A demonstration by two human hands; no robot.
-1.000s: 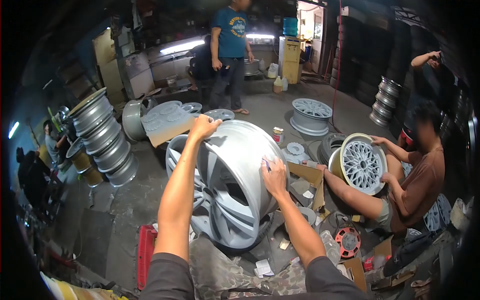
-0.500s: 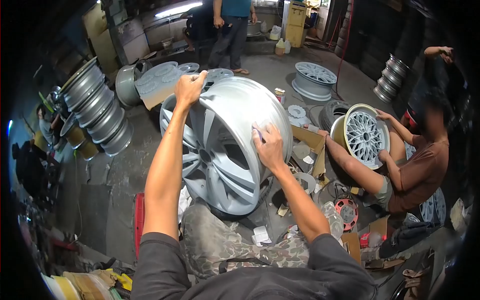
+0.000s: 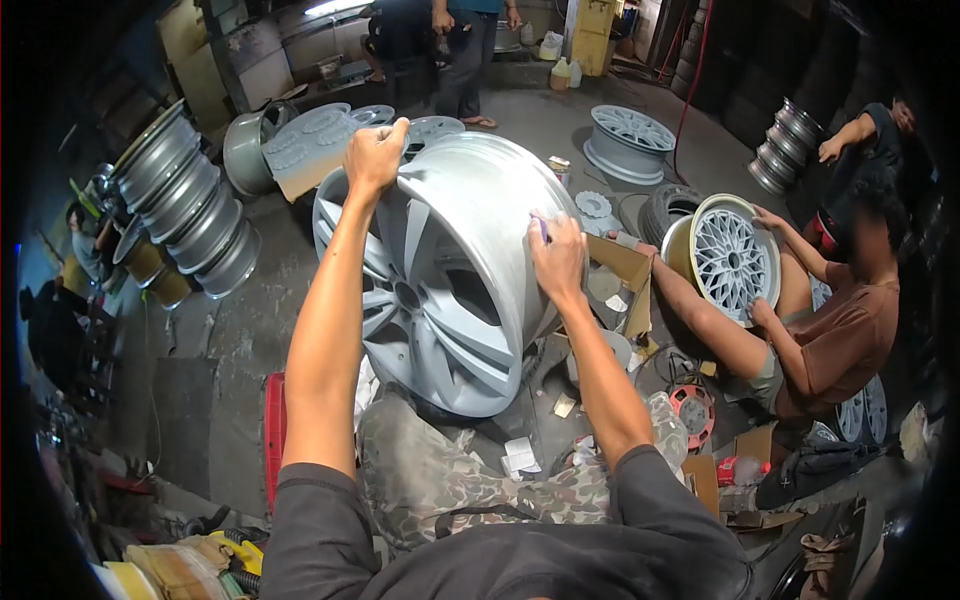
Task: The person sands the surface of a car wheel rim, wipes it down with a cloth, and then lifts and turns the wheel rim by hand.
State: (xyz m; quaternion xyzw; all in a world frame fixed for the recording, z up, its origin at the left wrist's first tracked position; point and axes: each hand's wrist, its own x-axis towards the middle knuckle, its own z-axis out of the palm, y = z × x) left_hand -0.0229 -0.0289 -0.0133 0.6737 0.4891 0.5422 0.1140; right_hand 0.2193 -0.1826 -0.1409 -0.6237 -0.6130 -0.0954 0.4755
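Observation:
A large silver-grey alloy wheel [image 3: 480, 190] stands on edge in front of me, tilted, its spoked face turned to the left. My left hand [image 3: 377, 158] is closed over the top of its front lip, thumb pointing up. My right hand [image 3: 558, 252] presses on the outer barrel near the back lip. Pinched in its fingers is a small purple piece [image 3: 545, 231], mostly hidden, its material unclear. Below the wheel are my knees in camouflage trousers [image 3: 430, 460].
A seated person [image 3: 840, 310] at right holds a mesh-spoke wheel [image 3: 735, 262]. Stacked rims [image 3: 180, 205] stand at left. Another grey wheel [image 3: 630, 140] lies behind, near a tyre [image 3: 672, 212]. An open cardboard box [image 3: 622, 262] sits right of my wheel. Someone stands at the back [image 3: 470, 60].
My right hand has slid up and to the right across the barrel, towards the back lip. My left hand keeps its grip. The far-right person's arm has come down.

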